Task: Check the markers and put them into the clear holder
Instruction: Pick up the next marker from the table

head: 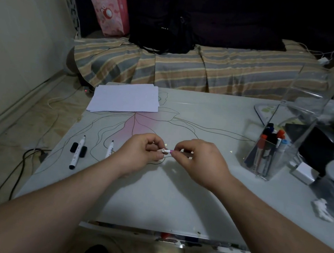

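Both my hands on one marker over the bench

My left hand point(141, 149) and right hand point(198, 158) pinch a small white marker point(166, 151) between curled fingers; the clear holder point(267, 157), already holding markers, stands well right.

Dim, grainy indoor light is falling from above, leaving the far background nearly black, casting soft shadows beneath the forearms, and wide-angle distortion is bending the frame edges.
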`<state>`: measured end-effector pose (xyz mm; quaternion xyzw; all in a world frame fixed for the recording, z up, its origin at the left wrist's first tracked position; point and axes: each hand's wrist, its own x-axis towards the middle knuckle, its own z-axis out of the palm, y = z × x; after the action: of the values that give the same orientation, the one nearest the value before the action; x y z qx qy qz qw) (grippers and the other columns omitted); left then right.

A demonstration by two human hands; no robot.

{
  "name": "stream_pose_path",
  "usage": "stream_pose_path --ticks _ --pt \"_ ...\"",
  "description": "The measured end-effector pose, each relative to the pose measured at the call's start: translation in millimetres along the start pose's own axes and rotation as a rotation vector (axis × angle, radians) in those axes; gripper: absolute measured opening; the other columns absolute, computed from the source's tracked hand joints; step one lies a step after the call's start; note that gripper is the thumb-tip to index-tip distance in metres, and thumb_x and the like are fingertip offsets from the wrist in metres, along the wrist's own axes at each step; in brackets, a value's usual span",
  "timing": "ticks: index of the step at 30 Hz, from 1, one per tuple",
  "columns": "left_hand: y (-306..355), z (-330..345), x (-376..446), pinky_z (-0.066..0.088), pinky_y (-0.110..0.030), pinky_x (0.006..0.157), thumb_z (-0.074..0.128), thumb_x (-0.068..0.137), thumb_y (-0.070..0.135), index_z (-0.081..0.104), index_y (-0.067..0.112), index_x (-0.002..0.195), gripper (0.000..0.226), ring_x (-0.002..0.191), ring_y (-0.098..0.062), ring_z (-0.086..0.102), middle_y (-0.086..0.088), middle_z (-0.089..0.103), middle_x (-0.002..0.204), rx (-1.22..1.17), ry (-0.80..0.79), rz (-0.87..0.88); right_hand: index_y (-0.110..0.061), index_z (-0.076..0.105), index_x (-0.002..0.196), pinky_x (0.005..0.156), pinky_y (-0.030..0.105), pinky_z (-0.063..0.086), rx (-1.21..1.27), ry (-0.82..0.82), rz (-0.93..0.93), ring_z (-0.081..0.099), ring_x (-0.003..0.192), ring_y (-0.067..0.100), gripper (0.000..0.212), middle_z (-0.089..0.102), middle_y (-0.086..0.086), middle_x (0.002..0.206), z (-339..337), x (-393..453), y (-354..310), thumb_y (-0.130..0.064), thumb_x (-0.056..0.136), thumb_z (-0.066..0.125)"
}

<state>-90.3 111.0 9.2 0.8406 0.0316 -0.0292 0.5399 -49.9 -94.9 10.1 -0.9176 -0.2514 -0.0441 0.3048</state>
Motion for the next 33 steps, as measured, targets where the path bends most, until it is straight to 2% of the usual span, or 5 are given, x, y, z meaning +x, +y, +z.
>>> stream_pose_path --ticks 5,15,24,29,33 --pt "2.1 -0.9 0.0 0.045 -0.020 0.066 0.077 0.087 0.019 0.074 0.033 0.090 0.014 0.061 -0.002 0.054 0.009 0.064 0.067 0.209 0.036 0.098 -0.035 0.072 0.096 0.067 0.037 0.052 -0.200 0.021 -0.061 0.060 0.083 0.018 0.027 0.061 -0.008 0.084 1.2 -0.7 2.3 -0.057 0.095 0.056" --pt "18.9 11.7 -5.0 0.054 -0.025 0.076 0.067 0.094 0.032 0.075 0.029 0.089 0.010 0.076 -0.003 0.070 0.017 0.075 0.078 0.253 0.116 0.137 -0.029 0.070 0.089 0.060 0.038 0.051 -0.322 0.135 -0.198 0.061 0.077 0.023 0.038 0.060 -0.007 0.084 -2.9 -0.2 1.4 -0.056 0.098 0.044" --pt "39.1 26.6 1.1 0.044 -0.029 0.065 0.063 0.092 0.039 0.070 0.028 0.089 0.014 0.069 -0.007 0.057 0.013 0.061 0.067 0.635 0.012 0.288 -0.031 0.074 0.086 0.068 0.027 0.048 0.178 -0.134 0.162 0.060 0.072 0.001 0.007 0.072 -0.012 0.080 -26.4 -9.7 8.1 -0.035 0.090 0.072" --pt "54.0 67.9 6.4 0.041 -0.022 0.056 0.069 0.086 0.050 0.066 0.023 0.064 0.035 0.052 -0.007 0.050 0.009 0.062 0.056 0.193 -0.074 0.108 -0.010 0.069 0.101 0.071 0.028 0.045 0.537 -0.560 0.301 0.058 0.075 0.012 0.011 0.075 0.000 0.084 -68.0 -26.4 29.5 -0.013 0.103 0.058" --pt "83.1 102.0 17.9 0.050 -0.034 0.066 0.069 0.095 0.034 0.073 0.021 0.082 0.019 0.062 -0.013 0.056 0.000 0.071 0.070 -0.210 -0.056 0.160 -0.008 0.067 0.097 0.063 0.027 0.051 0.958 -0.110 0.442 0.063 0.068 0.014 0.013 0.071 0.001 0.077 -114.7 -32.1 37.5 -0.011 0.103 0.056"
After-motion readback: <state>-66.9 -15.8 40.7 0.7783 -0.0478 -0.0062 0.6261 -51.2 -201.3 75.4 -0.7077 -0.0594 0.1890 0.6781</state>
